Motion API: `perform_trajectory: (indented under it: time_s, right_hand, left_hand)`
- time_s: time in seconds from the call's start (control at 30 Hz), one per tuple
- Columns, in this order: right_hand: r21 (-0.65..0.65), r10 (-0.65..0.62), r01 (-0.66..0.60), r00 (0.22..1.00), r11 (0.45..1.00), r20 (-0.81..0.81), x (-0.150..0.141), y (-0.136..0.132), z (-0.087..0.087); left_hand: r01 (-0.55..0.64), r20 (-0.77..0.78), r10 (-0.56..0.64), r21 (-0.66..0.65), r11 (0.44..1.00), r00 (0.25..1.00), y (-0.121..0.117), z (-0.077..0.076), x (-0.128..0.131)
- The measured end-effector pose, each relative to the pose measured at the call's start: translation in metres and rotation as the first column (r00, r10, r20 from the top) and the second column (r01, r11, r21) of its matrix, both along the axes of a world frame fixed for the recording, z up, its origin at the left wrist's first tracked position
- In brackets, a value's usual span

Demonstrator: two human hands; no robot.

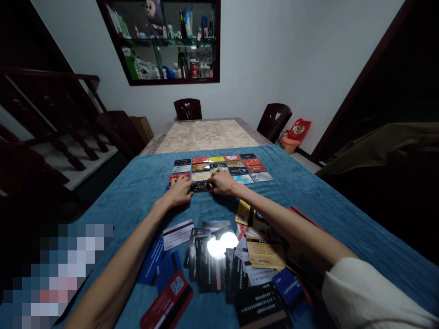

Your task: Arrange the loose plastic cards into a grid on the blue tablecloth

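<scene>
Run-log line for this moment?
left hand: fingers at black card, left end | right hand: fingers at its right end | card rows: laid out | loose cards: overlapping, nearer | blue cloth: underneath

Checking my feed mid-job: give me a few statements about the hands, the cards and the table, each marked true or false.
1. The left hand and right hand are at opposite ends of a black card. True.
2. The loose cards lie beyond the neat rows of cards, farther from the person. False: they lie nearer the person.
3. A red card with a QR code lies at the near side of the loose cards. True.
4. The blue cloth covers the table's far end. False: the patterned tabletop shows there.
5. The right forearm is bare to the wrist and beyond, with no sleeve in view. False: a pale sleeve shows near the elbow.
</scene>
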State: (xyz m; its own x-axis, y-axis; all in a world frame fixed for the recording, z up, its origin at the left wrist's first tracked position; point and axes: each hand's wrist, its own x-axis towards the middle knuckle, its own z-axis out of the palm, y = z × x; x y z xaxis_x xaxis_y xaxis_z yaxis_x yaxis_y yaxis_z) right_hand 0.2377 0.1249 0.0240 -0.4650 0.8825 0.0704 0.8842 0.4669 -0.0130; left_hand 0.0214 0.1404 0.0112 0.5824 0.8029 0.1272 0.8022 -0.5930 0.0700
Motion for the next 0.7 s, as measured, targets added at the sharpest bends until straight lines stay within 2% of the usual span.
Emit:
perform_trajectory:
  time_s: [0.4, 0.7]
  right_hand:
    - [-0.007, 0.020, -0.020, 1.000, 1.000, 0.006, 0.003, -0.003, 0.001]
    - [0.052, 0.053, -0.050, 0.997, 0.997, -0.062, 0.036, -0.036, 0.003]
  left_hand:
    - [0.007, -0.034, -0.006, 0.053, 0.999, 0.999, -0.001, 0.000, 0.001]
    - [0.063, -0.026, -0.061, 0.091, 0.994, 0.998, -0.013, 0.009, 0.007]
